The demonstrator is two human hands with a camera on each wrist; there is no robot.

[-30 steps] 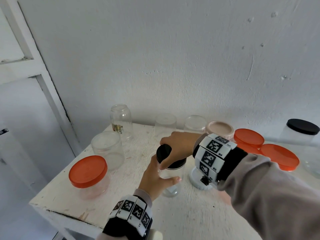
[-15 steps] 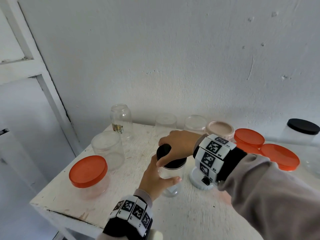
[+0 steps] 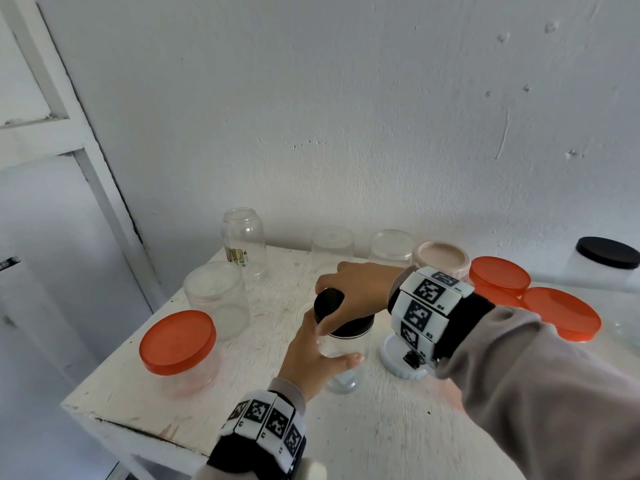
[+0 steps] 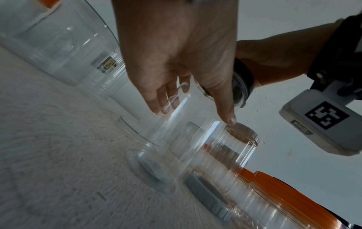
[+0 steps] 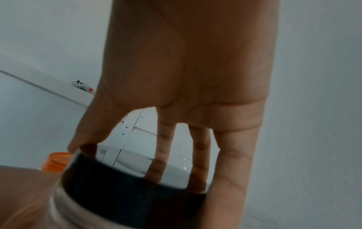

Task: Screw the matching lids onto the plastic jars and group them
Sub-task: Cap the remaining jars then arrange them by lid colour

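Note:
A clear plastic jar (image 3: pixel 346 362) stands upright in the middle of the white table (image 3: pixel 166 403). My left hand (image 3: pixel 313 358) grips its body, thumb on the near side. A black lid (image 3: pixel 332 306) sits on the jar's mouth, and my right hand (image 3: pixel 353 296) grips the lid from above with fingers and thumb around its rim. In the left wrist view my left hand (image 4: pixel 182 80) wraps the clear jar (image 4: pixel 188 139). The right wrist view shows my right hand (image 5: pixel 166 155) with its fingers on the black lid (image 5: pixel 125 193).
An orange-lidded jar (image 3: pixel 178 344) stands near the left front. Open clear jars (image 3: pixel 218 299) and upturned ones (image 3: pixel 332 251) line the back. A beige-lidded jar (image 3: pixel 441 258), orange-lidded jars (image 3: pixel 498 275), a black-lidded jar (image 3: pixel 606 261) and a loose white lid (image 3: pixel 394 362) are at right.
My right hand has turned slightly on the black lid, its fingers shifting left around the rim. The left hand and the jar stay in place.

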